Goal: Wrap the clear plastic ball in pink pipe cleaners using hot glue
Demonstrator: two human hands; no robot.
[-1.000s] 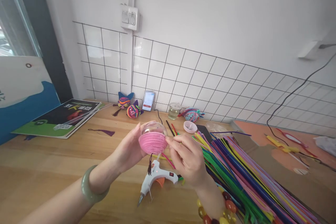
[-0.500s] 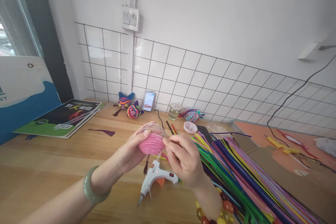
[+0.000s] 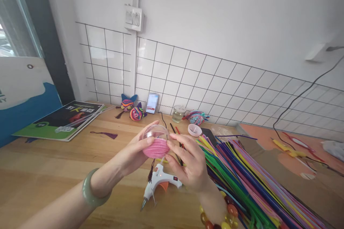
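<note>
A clear round shell [image 3: 154, 132] with pink strands [image 3: 156, 149] wrapped round its lower part is held up over the table. My left hand [image 3: 134, 152] is closed round its left side, thumb on the pink. My right hand [image 3: 189, 159] touches the right edge of the pink with bent fingertips; whether a strand is between them is too small to tell. A dark tassel [image 3: 151, 171] hangs below the shell. Under my hands a white glue gun [image 3: 160, 179] stands on the table, its nozzle pointing down to the lower left.
Many coloured pipe cleaners [image 3: 242, 171] lie at the right. Behind are a phone [image 3: 152, 103], a glass jar [image 3: 178, 113], a small pink bowl [image 3: 194, 130] and several colourful figures [image 3: 137, 113]. A purple tassel [image 3: 107, 135] and a book [image 3: 67, 118] are left; yellow pliers [image 3: 288, 149] sit far right.
My right fingers have spread a little along the shell's right edge. The shell has tilted slightly, showing more of its clear part. My left forearm has shifted slightly left.
</note>
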